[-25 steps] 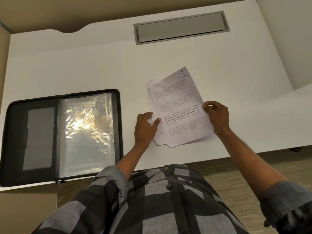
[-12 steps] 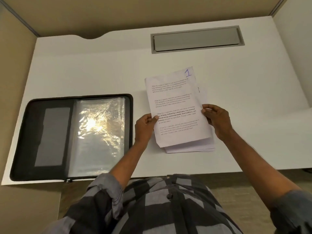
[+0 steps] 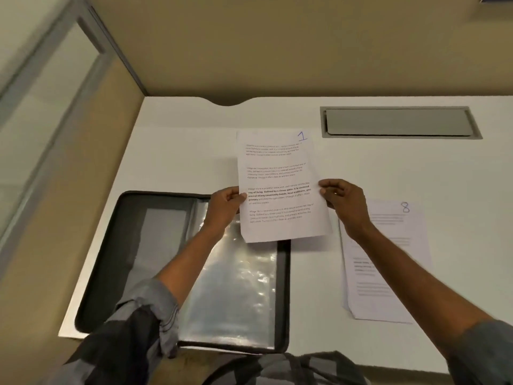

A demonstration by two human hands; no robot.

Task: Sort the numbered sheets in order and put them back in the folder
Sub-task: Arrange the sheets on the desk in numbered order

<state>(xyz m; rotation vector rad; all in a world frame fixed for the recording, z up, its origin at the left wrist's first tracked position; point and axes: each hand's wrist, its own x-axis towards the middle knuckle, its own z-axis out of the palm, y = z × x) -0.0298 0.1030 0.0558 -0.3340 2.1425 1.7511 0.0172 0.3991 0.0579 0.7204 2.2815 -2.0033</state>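
A printed sheet marked 1 (image 3: 277, 173) is held up off the desk, partly over the top right corner of the open black folder (image 3: 127, 245). My left hand (image 3: 224, 207) pinches the sheet's left edge and my right hand (image 3: 344, 201) pinches its right edge. The folder lies flat at the left with a shiny clear plastic sleeve (image 3: 238, 295) facing up. A stack of sheets (image 3: 388, 268) lies on the desk at the right, its top sheet marked 8.
The white desk (image 3: 177, 157) has a grey cable hatch (image 3: 397, 122) at the back right. A tan partition wall runs along the back and the left side. The folder's near edge sits at the desk's front edge.
Sheet 1 has been lifted off the stack and carried left, over the folder's corner. The rest of the stack stays on the desk, now showing sheet 8 on top.
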